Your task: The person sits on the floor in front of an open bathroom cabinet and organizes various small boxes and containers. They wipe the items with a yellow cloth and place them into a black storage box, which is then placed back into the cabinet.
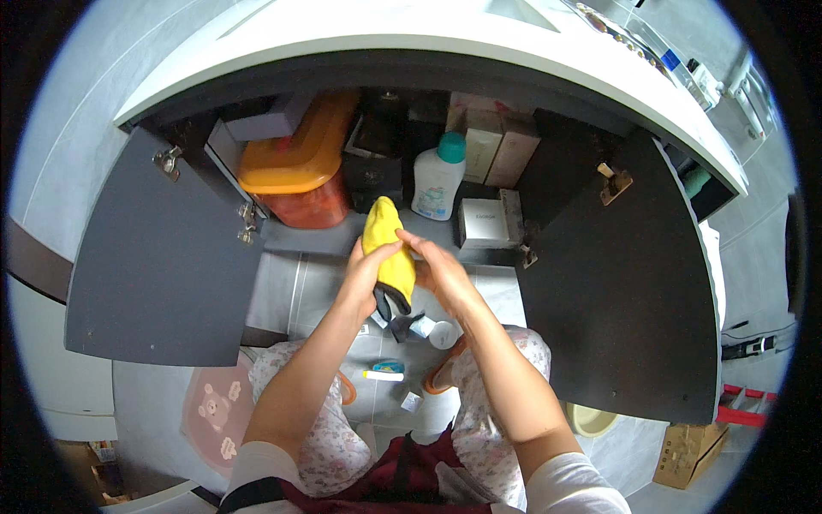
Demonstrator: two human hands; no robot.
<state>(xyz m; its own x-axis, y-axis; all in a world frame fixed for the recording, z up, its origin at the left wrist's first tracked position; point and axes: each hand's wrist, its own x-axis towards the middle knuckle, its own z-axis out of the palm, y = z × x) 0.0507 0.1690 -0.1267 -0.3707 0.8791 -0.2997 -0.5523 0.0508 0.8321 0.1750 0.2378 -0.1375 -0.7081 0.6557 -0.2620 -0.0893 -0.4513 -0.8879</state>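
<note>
A yellow cloth [388, 247] with dark edging is bunched into a long narrow bundle in front of the open cabinet. My left hand [359, 276] grips its left side, the thumb lying across the front. My right hand [446, 273] is at its right side, with a fingertip on the yellow fabric and other fingers partly hidden beside it. Dark fabric hangs from the bundle's lower end. Behind it, a white bottle with a teal cap [438, 180] stands on the cabinet floor, left of a small white box [485, 220].
An orange-lidded bin [292, 170] and upright cartons [498, 148] fill the cabinet. Its left door [164, 257] and right door [623, 289] stand open. Small packets [412, 402], a round white container [443, 335] and a yellow-tipped white tube [383, 376] lie on the tiles between my feet.
</note>
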